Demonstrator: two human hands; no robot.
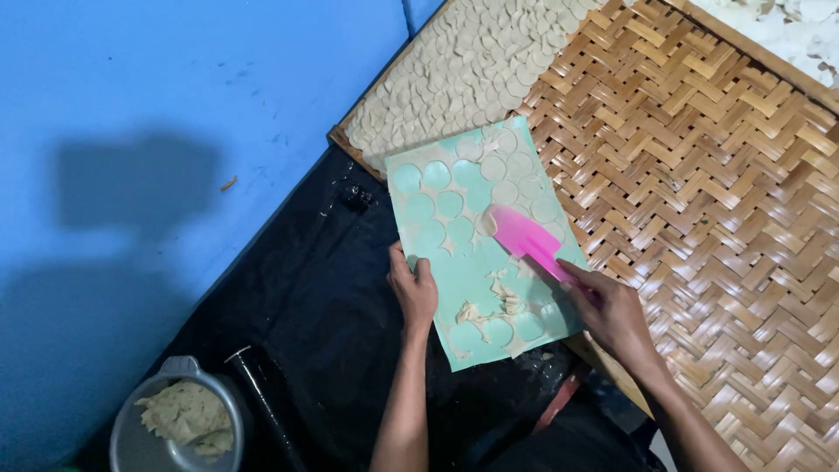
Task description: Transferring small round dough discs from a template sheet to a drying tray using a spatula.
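A person works thin dough rounds off a pale green mat (472, 288) that lies tilted across the edge of a woven bamboo tray (725, 218). The left hand (413, 288) rests flat on the mat's left edge, fingers together and pressing down, pinning it in place; it grips nothing. The right hand (612, 310) is closed around the handle of a pink scraper (524, 238), whose broad blade lies on the mat near its middle, its tip touching one of the rounds (450, 205).

Rounds sit in rows over the upper half of the mat, and a few more lie near its lower edge. Between them, just below the blade, lie torn scraps (498, 301) of dough.

At the tray's far end a dense layer of discs (463, 74) overlaps like scales, reaching up to the mat's top edge. The rest of the tray's weave is bare. A second tray (786, 35) with white pieces shows at the upper right corner.

The mat's lower half overhangs a black sheet (306, 288) spread on a blue floor (131, 105). At the lower left, well apart from both hands, a metal pot (179, 424) holds a lump of dough (188, 415), and a dark bottle (262, 393) lies just beside it.
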